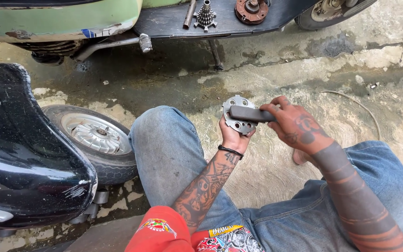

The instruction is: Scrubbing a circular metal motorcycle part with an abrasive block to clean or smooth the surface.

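left hand cups toothed disc; right hand grips grey bar.

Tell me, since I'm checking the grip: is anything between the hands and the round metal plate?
Nothing visible. The left hand holds the round metal plate directly from below, and the right hand presses a dark flat bar straight across its face.
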